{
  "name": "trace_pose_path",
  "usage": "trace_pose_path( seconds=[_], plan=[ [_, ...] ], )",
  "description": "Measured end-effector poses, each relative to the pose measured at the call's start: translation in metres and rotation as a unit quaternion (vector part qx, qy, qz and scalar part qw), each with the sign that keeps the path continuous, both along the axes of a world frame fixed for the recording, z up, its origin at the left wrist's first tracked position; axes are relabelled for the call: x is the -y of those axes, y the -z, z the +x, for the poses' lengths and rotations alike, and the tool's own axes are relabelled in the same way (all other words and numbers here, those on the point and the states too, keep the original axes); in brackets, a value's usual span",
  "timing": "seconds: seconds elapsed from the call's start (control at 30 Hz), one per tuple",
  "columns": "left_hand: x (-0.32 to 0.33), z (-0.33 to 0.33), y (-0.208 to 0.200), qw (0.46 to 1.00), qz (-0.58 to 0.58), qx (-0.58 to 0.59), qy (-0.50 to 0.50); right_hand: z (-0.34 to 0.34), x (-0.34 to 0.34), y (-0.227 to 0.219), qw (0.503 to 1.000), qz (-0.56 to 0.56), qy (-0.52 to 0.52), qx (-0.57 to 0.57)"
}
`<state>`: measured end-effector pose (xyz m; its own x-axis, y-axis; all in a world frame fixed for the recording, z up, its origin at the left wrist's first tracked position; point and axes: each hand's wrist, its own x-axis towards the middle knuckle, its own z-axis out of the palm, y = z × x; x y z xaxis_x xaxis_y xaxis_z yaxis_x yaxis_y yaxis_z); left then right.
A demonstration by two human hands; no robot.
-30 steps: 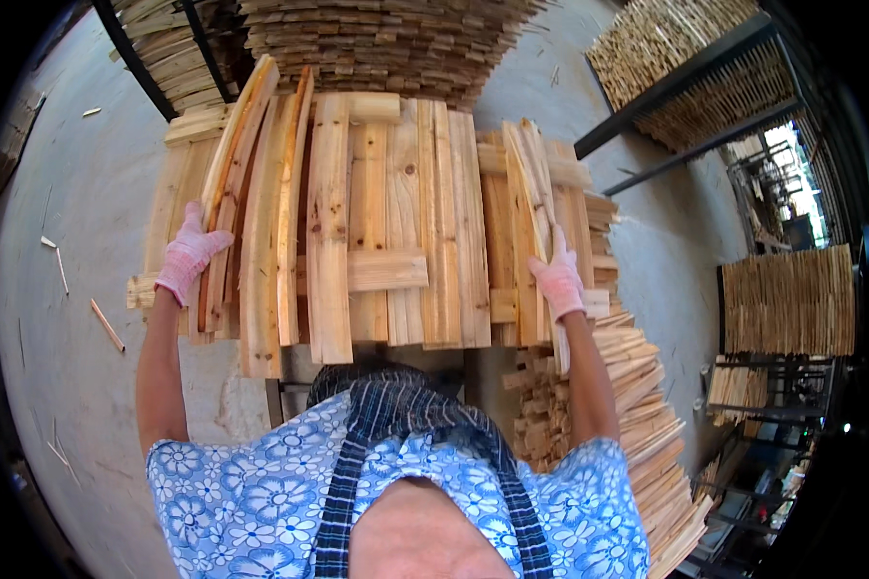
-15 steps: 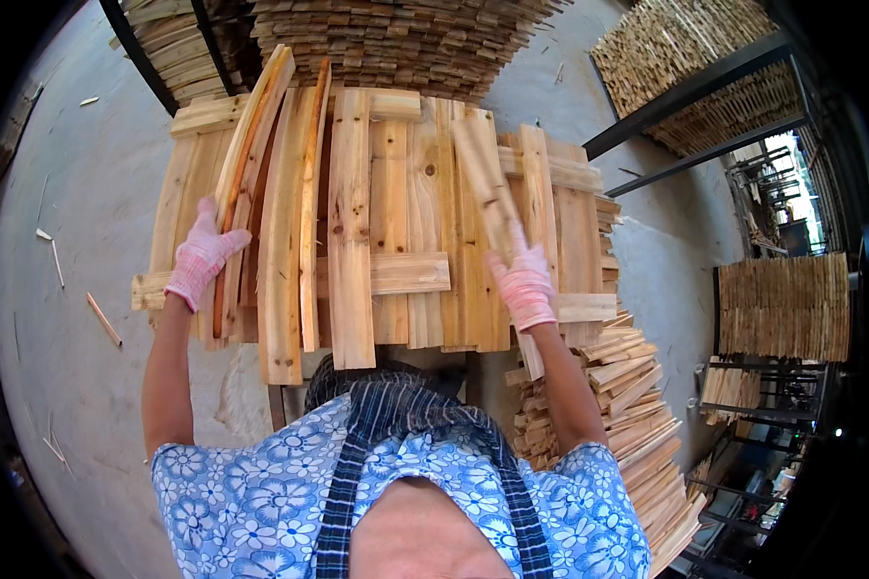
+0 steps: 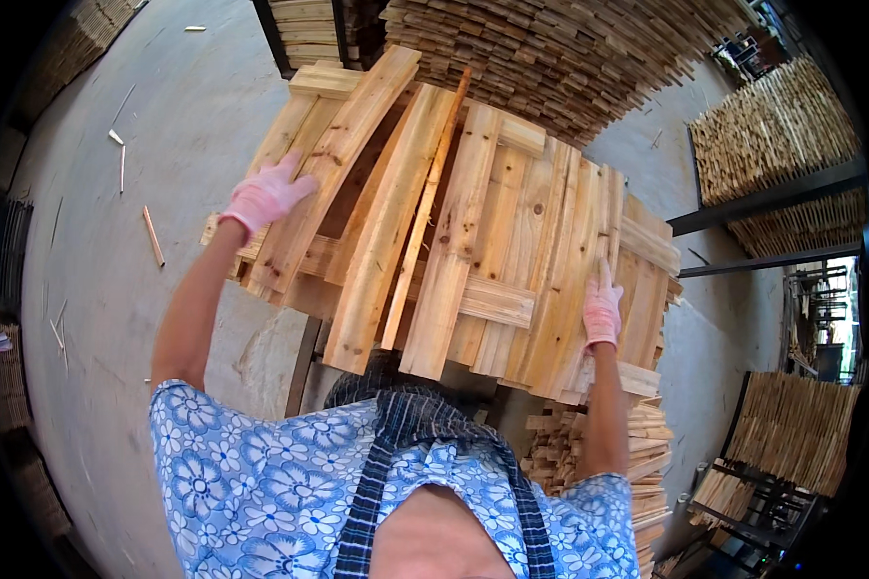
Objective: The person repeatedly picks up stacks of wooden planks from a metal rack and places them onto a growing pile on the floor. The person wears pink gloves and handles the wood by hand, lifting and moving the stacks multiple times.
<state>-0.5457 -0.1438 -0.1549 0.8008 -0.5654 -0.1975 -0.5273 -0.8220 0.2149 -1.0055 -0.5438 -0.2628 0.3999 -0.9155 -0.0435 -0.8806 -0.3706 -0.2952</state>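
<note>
My left hand (image 3: 264, 196), in a pink-and-white glove, rests with fingers spread at the left edge of a long wooden plank (image 3: 336, 159). That plank lies broad face up, slanted across the left of a plank-covered stack. My right hand (image 3: 603, 311), gloved alike, lies with fingers stretched forward on a narrow plank (image 3: 610, 207) at the right of the row. Between my hands are a wide plank (image 3: 396, 227), a thin strip standing on edge (image 3: 425, 222) and another loose plank (image 3: 454, 241). Further right, several planks (image 3: 531, 241) lie side by side.
Short crosspieces (image 3: 497, 301) show under the planks. A large pile of stacked wood (image 3: 550, 58) stands beyond. More cut pieces (image 3: 647, 454) are piled by my right arm. Black metal frames (image 3: 772, 198) and further stacks (image 3: 792, 425) are at right. Scraps (image 3: 153, 234) lie on the grey floor (image 3: 97, 318).
The left plank has gone from standing on edge to lying face up. The slanted narrow plank under my right hand now lies in line with the row. The whole view has turned and shifted.
</note>
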Motion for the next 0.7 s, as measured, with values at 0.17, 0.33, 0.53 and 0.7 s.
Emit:
trace_pose_path(
  seconds=[0.17, 0.33, 0.53, 0.7],
  plan=[
    [0.062, -0.088, 0.005, 0.943, -0.224, 0.119, 0.216, 0.095, -0.052, -0.098, 0.988, -0.070, -0.097, -0.096],
    [0.120, -0.180, -0.015, 0.977, -0.060, -0.035, 0.203, 0.216, -0.123, -0.078, 0.951, -0.063, -0.293, 0.076],
    [0.110, -0.169, -0.017, 0.967, -0.149, 0.024, 0.206, 0.242, -0.135, -0.060, 0.905, 0.294, -0.057, 0.303],
    [0.116, -0.142, 0.002, 0.987, -0.007, 0.119, 0.104, 0.227, -0.129, -0.070, 0.927, 0.224, -0.097, 0.286]
  ],
)
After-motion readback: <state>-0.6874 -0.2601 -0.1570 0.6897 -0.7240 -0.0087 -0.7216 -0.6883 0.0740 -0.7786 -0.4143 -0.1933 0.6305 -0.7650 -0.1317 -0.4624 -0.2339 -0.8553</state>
